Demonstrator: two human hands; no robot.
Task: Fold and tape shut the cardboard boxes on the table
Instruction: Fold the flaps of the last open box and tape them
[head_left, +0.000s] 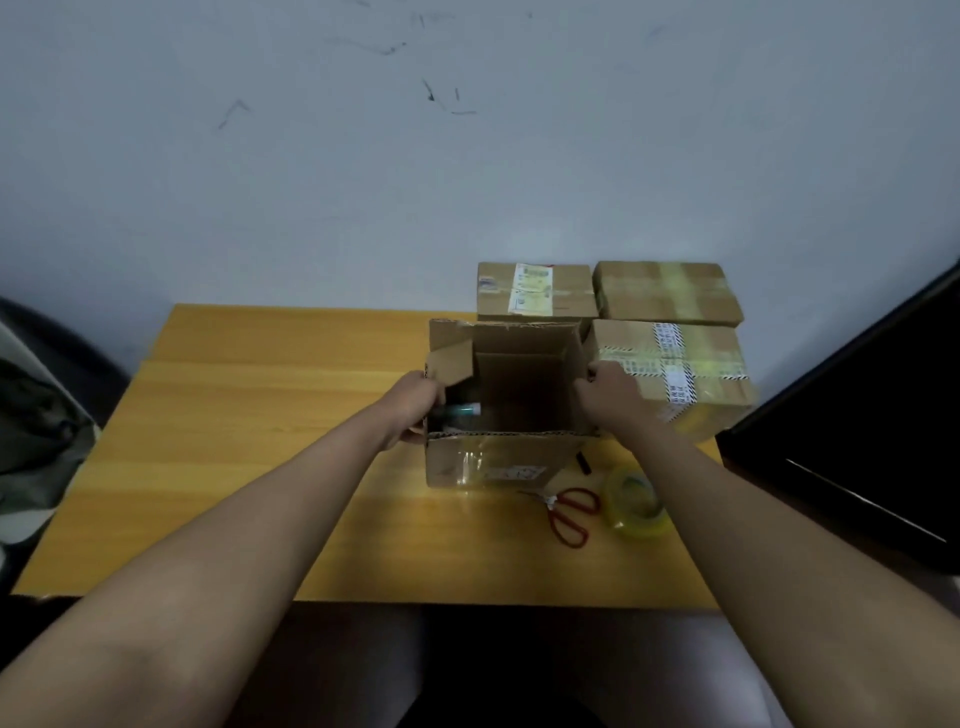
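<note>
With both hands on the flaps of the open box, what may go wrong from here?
1. A bottle-like item lies inside the open box by the left wall; the left flap may catch on it if it sits high.
2. The right hand works close against a taped box near the table edge; a push might shift it off.
3. The scissors and tape roll lie near the right forearm and may get knocked.

Scuffed pale wall (467, 156) behind a yellow wooden table (260, 415)

Box labels (531, 288) apparently too blurred.
</note>
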